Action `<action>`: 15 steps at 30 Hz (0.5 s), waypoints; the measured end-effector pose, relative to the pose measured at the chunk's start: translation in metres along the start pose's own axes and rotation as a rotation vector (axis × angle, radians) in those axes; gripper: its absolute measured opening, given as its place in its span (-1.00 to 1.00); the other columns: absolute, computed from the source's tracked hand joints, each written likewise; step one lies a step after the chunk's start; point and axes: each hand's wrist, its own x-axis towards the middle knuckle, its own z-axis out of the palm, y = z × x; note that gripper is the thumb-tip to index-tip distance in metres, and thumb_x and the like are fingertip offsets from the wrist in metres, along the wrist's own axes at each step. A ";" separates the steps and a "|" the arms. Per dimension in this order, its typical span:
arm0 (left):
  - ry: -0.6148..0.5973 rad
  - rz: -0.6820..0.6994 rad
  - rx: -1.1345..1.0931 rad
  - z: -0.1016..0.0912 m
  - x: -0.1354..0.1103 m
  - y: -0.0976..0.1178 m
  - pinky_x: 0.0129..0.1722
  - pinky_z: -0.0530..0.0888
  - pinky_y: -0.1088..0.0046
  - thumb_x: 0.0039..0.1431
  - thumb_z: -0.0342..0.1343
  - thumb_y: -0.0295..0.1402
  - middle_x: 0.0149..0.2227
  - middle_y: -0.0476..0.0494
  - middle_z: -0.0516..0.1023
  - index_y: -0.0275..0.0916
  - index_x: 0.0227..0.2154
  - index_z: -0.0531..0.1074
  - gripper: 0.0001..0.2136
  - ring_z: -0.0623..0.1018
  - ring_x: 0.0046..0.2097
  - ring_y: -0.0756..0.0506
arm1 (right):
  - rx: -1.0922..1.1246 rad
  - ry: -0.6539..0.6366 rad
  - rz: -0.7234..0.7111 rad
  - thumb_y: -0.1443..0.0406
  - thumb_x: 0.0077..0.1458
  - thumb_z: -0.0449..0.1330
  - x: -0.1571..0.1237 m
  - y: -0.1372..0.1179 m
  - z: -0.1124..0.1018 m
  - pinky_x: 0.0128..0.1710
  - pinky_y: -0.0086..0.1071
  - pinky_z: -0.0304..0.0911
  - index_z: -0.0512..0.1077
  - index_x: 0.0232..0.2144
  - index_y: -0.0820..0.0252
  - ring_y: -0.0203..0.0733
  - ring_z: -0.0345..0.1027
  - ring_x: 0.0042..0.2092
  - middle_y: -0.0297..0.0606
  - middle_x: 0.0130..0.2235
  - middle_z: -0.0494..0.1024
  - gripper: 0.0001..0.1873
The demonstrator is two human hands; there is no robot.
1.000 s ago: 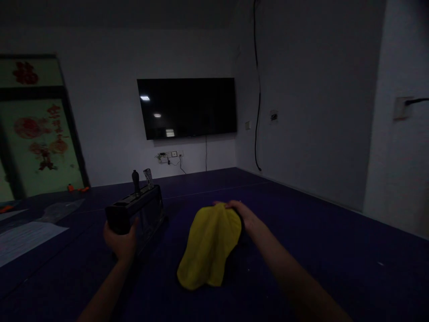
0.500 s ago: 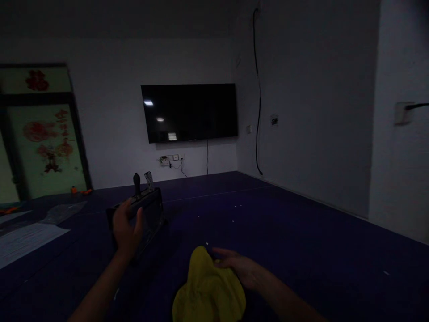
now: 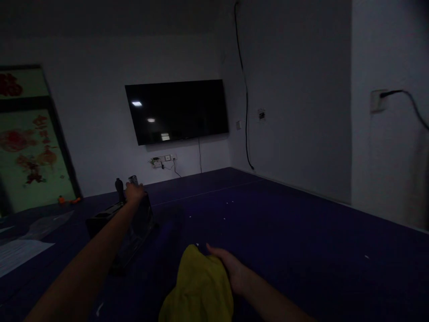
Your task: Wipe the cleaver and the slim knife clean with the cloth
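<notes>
The room is dim. My left hand (image 3: 134,193) reaches out over the far end of a dark rectangular holder (image 3: 129,223) that stands on the dark blue surface (image 3: 284,232). Its fingers close around one of two handles sticking up from the holder's top; a black handle (image 3: 118,185) stands just left of the hand. My right hand (image 3: 226,264) rests near the bottom of the view on a yellow cloth (image 3: 197,290), fingers curled over its upper edge.
A black wall-mounted screen (image 3: 176,111) hangs on the far wall above sockets (image 3: 162,158). A black cable (image 3: 246,112) runs down the corner. Pale sheets (image 3: 20,250) lie at the left. A decorated green panel (image 3: 30,156) stands far left.
My left hand left the near end of the holder and reached forward to the handles on top. My right hand drew the yellow cloth back toward me. The view swung slightly right.
</notes>
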 end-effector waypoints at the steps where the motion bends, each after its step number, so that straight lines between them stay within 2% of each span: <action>1: 0.005 -0.013 0.020 0.000 0.003 0.001 -0.25 0.37 0.19 0.02 0.05 -0.41 -0.24 -0.52 0.44 -0.55 -0.14 0.25 -0.64 0.46 -0.15 -0.32 | 0.002 -0.002 0.008 0.04 -0.02 0.11 -0.001 0.000 0.001 -0.12 -0.33 0.23 0.45 -0.38 0.39 -0.12 0.45 -0.28 -0.12 -0.46 0.55 -0.55; 3: -0.001 -0.030 0.057 0.000 0.007 0.004 -0.20 0.37 0.19 0.05 0.05 -0.39 -0.18 -0.46 0.41 -0.51 -0.15 0.29 -0.68 0.43 -0.10 -0.28 | -0.007 -0.008 0.023 0.07 -0.02 0.13 -0.002 0.001 0.004 -0.11 -0.34 0.22 0.45 -0.34 0.40 -0.12 0.45 -0.27 -0.12 -0.44 0.56 -0.56; 5: -0.017 -0.036 0.085 -0.001 0.009 0.008 -0.17 0.39 0.21 0.10 0.03 -0.32 -0.10 -0.30 0.37 -0.38 -0.11 0.29 -0.68 0.42 -0.10 -0.17 | -0.017 -0.016 0.046 0.10 -0.01 0.13 -0.003 0.003 0.007 -0.10 -0.34 0.21 0.44 -0.31 0.43 -0.13 0.45 -0.27 -0.10 -0.42 0.56 -0.57; 7: -0.023 -0.023 0.102 -0.004 0.009 0.014 -0.20 0.40 0.26 0.11 0.01 -0.31 -0.11 -0.22 0.38 -0.34 -0.12 0.30 -0.71 0.42 -0.13 -0.12 | -0.023 -0.016 0.067 0.14 0.02 0.09 -0.004 0.005 0.011 -0.09 -0.36 0.21 0.44 -0.29 0.46 -0.15 0.45 -0.27 -0.09 -0.41 0.56 -0.58; 10: -0.017 0.034 0.110 -0.012 0.010 0.028 -0.35 0.39 0.40 0.06 0.03 -0.45 -0.30 -0.32 0.48 -0.47 -0.27 0.34 -0.81 0.47 -0.19 -0.18 | -0.048 -0.011 0.066 0.17 0.04 0.06 -0.008 0.006 0.015 -0.09 -0.39 0.22 0.44 -0.30 0.44 -0.20 0.45 -0.29 -0.11 -0.42 0.56 -0.62; 12: -0.010 0.076 0.111 -0.020 0.011 0.041 -0.44 0.37 0.46 0.06 0.00 -0.47 -0.41 -0.31 0.51 -0.47 -0.32 0.32 -0.85 0.51 -0.26 -0.18 | -0.072 -0.001 0.047 0.15 0.04 0.06 -0.010 0.006 0.017 -0.10 -0.39 0.23 0.45 -0.35 0.40 -0.21 0.45 -0.30 -0.13 -0.44 0.55 -0.63; 15: 0.011 0.136 0.115 -0.035 0.016 0.063 -0.49 0.35 0.50 0.11 -0.06 -0.43 -0.40 -0.33 0.52 -0.48 -0.30 0.28 -0.83 0.52 -0.28 -0.17 | -0.127 0.025 0.013 0.12 0.02 0.05 -0.011 0.007 0.018 -0.13 -0.39 0.25 0.46 -0.44 0.34 -0.21 0.46 -0.32 -0.15 -0.47 0.55 -0.63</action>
